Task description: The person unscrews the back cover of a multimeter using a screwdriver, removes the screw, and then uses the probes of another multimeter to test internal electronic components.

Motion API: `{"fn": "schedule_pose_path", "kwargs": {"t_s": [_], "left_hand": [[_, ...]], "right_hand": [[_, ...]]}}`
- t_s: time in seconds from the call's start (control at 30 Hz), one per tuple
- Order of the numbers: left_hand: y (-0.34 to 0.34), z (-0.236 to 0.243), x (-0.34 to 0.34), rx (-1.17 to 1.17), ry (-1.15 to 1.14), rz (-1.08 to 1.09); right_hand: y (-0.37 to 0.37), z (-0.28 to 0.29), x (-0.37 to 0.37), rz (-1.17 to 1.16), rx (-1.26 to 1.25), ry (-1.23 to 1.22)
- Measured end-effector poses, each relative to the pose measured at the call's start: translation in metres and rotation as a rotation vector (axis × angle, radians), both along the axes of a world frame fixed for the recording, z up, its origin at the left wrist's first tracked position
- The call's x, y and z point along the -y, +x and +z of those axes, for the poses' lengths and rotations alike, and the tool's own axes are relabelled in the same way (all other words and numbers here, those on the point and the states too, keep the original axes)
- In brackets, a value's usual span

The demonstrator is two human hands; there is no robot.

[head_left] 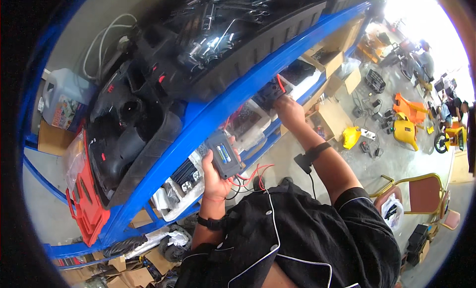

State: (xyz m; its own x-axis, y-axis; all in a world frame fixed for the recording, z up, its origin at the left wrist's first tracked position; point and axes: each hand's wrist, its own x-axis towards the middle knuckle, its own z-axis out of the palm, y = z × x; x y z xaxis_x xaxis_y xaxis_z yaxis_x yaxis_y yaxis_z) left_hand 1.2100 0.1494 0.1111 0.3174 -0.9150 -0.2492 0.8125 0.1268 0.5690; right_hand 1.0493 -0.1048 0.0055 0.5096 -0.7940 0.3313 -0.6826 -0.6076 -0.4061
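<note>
My left hand (213, 176) is closed around a dark grey multimeter (224, 154), thumb along its side, in front of the blue shelf. Its face with a battery picture is turned up. Red and black test leads (253, 174) hang beside it toward my shirt. Further right, my right hand (289, 111) reaches onto the lower shelf, fingers curled at a black box-shaped part (267, 93). A short red piece (280, 84), a wire or probe, stands out by that part. What my right fingers pinch is hidden.
Above runs the blue shelf beam (198, 134), with a black tray of metal tools (213, 45). A red plastic case (91, 199) and a clear jug (64, 97) stand left. Open cardboard boxes (332, 117), yellow plastic parts (406, 132) and a chair (421, 194) are right.
</note>
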Motion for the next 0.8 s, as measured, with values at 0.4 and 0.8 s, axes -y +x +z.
{"fn": "schedule_pose_path", "kwargs": {"t_s": [0.4, 0.8], "left_hand": [[-0.002, -0.005, 0.018, -0.008, 0.008, -0.109], [0.002, 0.000, 0.036, 0.010, -0.011, -0.241]], "right_hand": [[-0.045, -0.007, 0.000, -0.245, 0.701, 0.694], [-0.017, -0.012, -0.006, -0.389, 0.613, 0.941]]}}
